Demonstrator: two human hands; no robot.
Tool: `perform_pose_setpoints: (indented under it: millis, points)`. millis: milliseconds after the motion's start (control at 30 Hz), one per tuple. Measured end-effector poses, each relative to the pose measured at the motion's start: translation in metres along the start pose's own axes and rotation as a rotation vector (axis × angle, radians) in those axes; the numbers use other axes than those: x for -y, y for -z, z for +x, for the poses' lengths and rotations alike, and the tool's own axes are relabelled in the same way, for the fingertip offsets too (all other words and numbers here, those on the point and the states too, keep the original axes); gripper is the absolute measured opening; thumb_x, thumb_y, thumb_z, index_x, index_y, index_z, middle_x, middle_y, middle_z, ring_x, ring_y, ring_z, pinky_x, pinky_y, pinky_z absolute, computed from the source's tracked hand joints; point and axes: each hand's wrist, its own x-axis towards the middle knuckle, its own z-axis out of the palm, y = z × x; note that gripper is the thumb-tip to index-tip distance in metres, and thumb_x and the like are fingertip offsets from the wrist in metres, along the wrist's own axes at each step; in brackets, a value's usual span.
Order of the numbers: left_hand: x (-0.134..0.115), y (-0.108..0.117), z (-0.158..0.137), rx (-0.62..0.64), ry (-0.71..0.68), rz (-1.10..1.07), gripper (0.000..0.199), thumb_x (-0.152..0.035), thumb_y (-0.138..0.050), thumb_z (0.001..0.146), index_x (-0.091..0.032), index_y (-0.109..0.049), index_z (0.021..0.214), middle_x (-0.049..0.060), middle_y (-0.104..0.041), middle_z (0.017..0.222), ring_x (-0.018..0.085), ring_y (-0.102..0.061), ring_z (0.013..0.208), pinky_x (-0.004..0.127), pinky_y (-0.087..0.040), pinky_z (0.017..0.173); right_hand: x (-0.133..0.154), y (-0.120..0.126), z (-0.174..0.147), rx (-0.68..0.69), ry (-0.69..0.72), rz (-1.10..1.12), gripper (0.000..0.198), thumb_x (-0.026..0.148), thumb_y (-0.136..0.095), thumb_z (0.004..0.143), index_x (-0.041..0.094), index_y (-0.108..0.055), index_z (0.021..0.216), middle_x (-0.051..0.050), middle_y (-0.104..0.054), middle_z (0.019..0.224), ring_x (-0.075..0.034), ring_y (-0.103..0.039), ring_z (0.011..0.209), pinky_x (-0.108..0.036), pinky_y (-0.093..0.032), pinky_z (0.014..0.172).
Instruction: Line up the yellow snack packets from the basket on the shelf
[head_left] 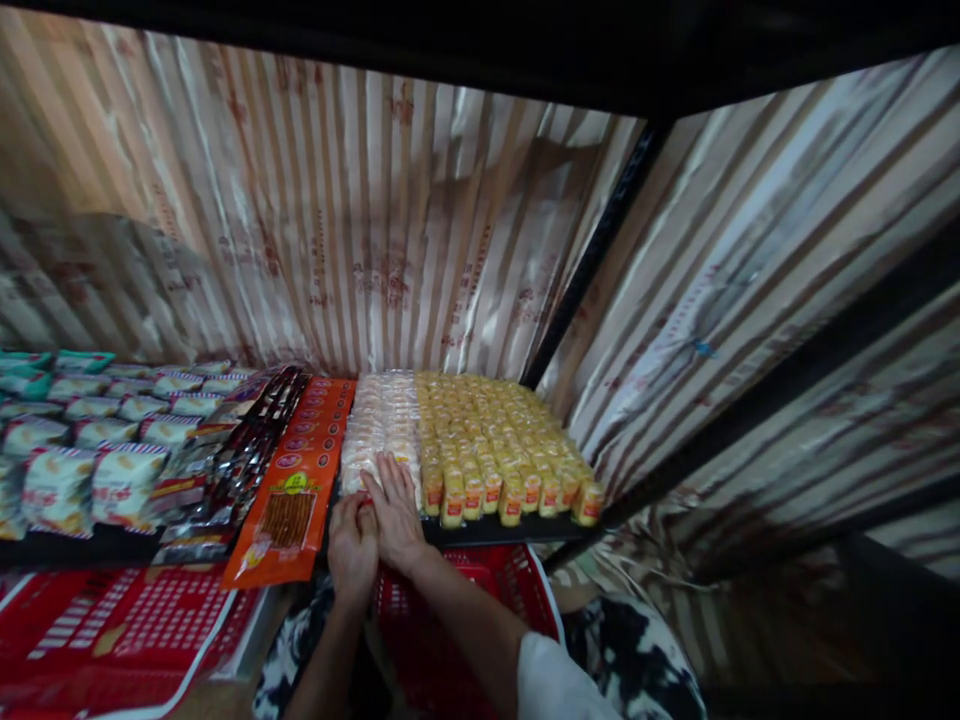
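Observation:
Rows of small clear-wrapped pale packets (382,420) lie on the dark shelf, just ahead of both my hands. My right hand (397,515) rests flat on their front end, its fingers stretched forward. Close beside it on the left is my left hand (352,545), with its fingers curled at the front edge of the same packets. What those fingers hold, if anything, is hidden. To the right stand rows of yellow wrapped snacks (502,450) with red labels. A flat orange snack bag (292,480) lies left of my hands, its lower end over the shelf edge.
Dark shiny packets (255,430) and rows of white snack bags (131,480) fill the left of the shelf. Below it stand red baskets, one at left (150,620) and one under my arms (517,570). A dark post (592,270) rises before striped sheeting (390,230).

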Motion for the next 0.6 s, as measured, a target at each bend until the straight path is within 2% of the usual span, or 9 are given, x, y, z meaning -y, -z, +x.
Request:
perform_pose_setpoints:
  millis: [100,200,267,333,433,600]
  points:
    - [0.001,0.003,-0.002,0.005,-0.058,0.021,0.033,-0.025,-0.034,0.083,-0.016,-0.059,0.101,0.01,-0.057,0.111,0.022,-0.052,0.106,0.039,-0.041,0.096,0.003,0.012,-0.019,-0.102,-0.013,0.003,0.049,0.017,-0.044,0.083,0.017,-0.041,0.132,-0.012,-0.014,0.15,-0.027,-0.009,0.137,-0.048,-0.021,0.107]
    - [0.002,0.006,-0.006,-0.024,-0.139,0.033,0.032,-0.023,-0.033,0.084,-0.017,-0.061,0.099,0.009,-0.057,0.111,0.02,-0.053,0.107,0.036,-0.041,0.097,-0.006,0.024,-0.052,-0.24,-0.106,0.001,0.047,0.013,-0.037,0.084,0.018,-0.042,0.131,-0.011,-0.024,0.146,-0.026,-0.018,0.135,-0.049,-0.025,0.105]
    - [0.001,0.008,-0.01,-0.031,-0.172,0.058,0.031,-0.023,-0.035,0.084,-0.018,-0.062,0.098,0.008,-0.057,0.109,0.02,-0.054,0.105,0.035,-0.043,0.094,-0.02,0.033,-0.079,-0.337,-0.203,-0.002,0.042,0.014,-0.035,0.087,0.021,-0.046,0.126,-0.01,-0.035,0.139,-0.025,-0.028,0.13,-0.048,-0.03,0.103]
    - [0.0,0.009,-0.014,-0.009,-0.214,0.087,0.03,-0.023,-0.036,0.083,-0.018,-0.063,0.097,0.009,-0.058,0.106,0.02,-0.056,0.102,0.035,-0.045,0.091,-0.04,0.042,-0.105,-0.434,-0.366,-0.001,0.036,0.019,-0.035,0.088,0.021,-0.052,0.12,-0.012,-0.045,0.127,-0.024,-0.039,0.121,-0.047,-0.035,0.099]
    - [-0.003,0.007,-0.021,0.064,-0.317,0.103,0.029,-0.022,-0.038,0.083,-0.018,-0.064,0.095,0.008,-0.061,0.099,0.02,-0.058,0.098,0.035,-0.047,0.089,-0.071,0.057,-0.134,-0.486,-0.518,-0.012,0.034,0.025,-0.037,0.089,0.02,-0.055,0.117,-0.012,-0.048,0.117,-0.024,-0.045,0.112,-0.047,-0.039,0.096]
    - [-0.011,-0.002,-0.033,0.288,-0.467,0.055,0.029,-0.022,-0.037,0.085,-0.019,-0.063,0.097,0.006,-0.065,0.094,0.017,-0.061,0.09,0.03,-0.05,0.083,-0.102,0.077,-0.147,-0.466,-0.51,-0.017,0.036,0.023,-0.037,0.088,0.019,-0.055,0.118,-0.011,-0.048,0.115,-0.022,-0.046,0.11,-0.044,-0.04,0.096]
